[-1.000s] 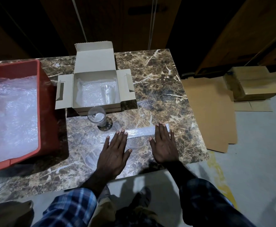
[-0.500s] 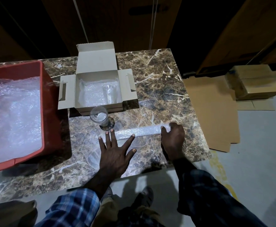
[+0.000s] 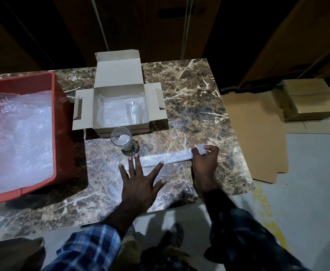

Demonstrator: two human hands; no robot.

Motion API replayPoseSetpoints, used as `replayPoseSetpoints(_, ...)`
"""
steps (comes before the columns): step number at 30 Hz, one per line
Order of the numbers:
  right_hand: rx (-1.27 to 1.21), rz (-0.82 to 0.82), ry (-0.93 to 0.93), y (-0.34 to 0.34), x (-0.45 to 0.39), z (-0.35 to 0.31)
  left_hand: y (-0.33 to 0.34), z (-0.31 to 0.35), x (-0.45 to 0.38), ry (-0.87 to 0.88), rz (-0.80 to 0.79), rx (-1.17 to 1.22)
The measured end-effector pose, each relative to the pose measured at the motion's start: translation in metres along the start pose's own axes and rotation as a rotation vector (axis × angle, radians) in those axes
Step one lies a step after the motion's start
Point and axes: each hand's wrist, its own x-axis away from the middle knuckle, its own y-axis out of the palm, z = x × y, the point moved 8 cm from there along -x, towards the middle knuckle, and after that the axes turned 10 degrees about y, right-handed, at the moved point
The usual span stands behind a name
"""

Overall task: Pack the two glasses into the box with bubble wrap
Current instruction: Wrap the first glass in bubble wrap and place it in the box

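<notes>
An open cardboard box (image 3: 83, 112) stands at the back of the marble table, lined with bubble wrap, with one clear glass (image 3: 133, 111) lying inside on its right. A second clear glass (image 3: 121, 138) stands upright just in front of the box. A sheet of bubble wrap (image 3: 168, 157) lies flat on the table before me, its far edge folded into a strip. My left hand (image 3: 139, 182) presses flat on the sheet with spread fingers. My right hand (image 3: 205, 161) pinches the right end of the folded strip and lifts its corner.
A red plastic bin (image 3: 62, 122) filled with bubble wrap sits at the left of the table. Flattened cardboard (image 3: 258, 133) and stacked boxes (image 3: 309, 100) lie on the floor to the right. The table's near edge is just under my wrists.
My right hand went from lying flat to curling round the strip's right end and lifting its corner. My left hand spread its fingers and stayed pressed on the sheet.
</notes>
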Motion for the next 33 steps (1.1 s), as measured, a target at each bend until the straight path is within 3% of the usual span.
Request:
replayPoseSetpoints(4,-0.546,-0.188,0.261,0.032,0.016,0.021,-0.001,0.000,0.000,-0.001,0.009,0.003)
replayPoseSetpoints(6,-0.479,-0.205,0.279,0.043,0.024,0.033,0.000,0.000,0.000,0.004,0.007,0.008)
replayPoseSetpoints(8,-0.207,-0.180,0.152,0.047,0.039,0.033,0.000,-0.001,0.000,0.006,0.004,0.027)
replayPoseSetpoints(11,0.143,-0.097,-0.255,0.052,0.063,0.016,0.001,-0.004,0.002,0.008,-0.011,0.057)
replayPoseSetpoints(13,0.261,-0.081,-0.511,0.060,0.080,0.006,0.002,-0.006,0.004,0.035,-0.024,0.081)
replayPoseSetpoints(18,0.357,-0.045,-0.881,0.071,0.099,-0.006,0.003,-0.018,0.011,0.100,-0.026,0.155)
replayPoseSetpoints(20,0.416,-0.063,-0.971,0.076,0.103,-0.006,-0.002,-0.026,0.015,0.074,0.032,0.224)
replayPoseSetpoints(23,0.484,-0.066,-1.071,0.083,0.107,-0.004,-0.027,-0.037,0.024,0.010,0.243,0.390)
replayPoseSetpoints(26,0.484,-0.060,-1.092,0.085,0.105,-0.001,-0.041,-0.068,0.034,-0.311,0.453,0.668)
replayPoseSetpoints(28,0.471,-0.067,-1.096,0.085,0.103,0.001,-0.034,-0.083,0.033,-0.449,0.432,0.766)
replayPoseSetpoints(33,0.509,-0.066,-1.054,0.086,0.099,0.005,-0.029,-0.090,0.025,-0.478,0.416,0.894)
